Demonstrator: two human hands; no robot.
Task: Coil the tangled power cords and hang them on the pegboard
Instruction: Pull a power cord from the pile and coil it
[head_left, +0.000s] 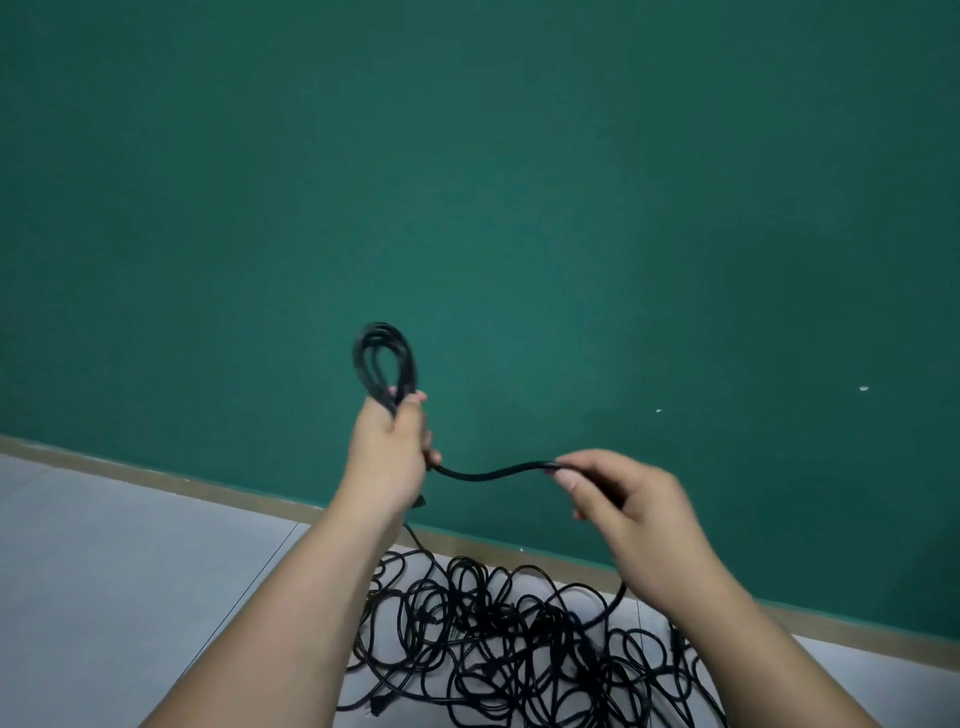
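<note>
My left hand is raised in front of the wall and grips a small coil of black power cord, whose loops stick up above my fist. From that fist a short stretch of the same cord runs right to my right hand, which pinches it between thumb and fingers. Below my right hand the cord drops down into a big tangled pile of black cords on the floor. No pegboard is in view.
A dark green wall fills most of the view, with a tan baseboard along its foot. Light grey floor tiles lie to the left of the pile.
</note>
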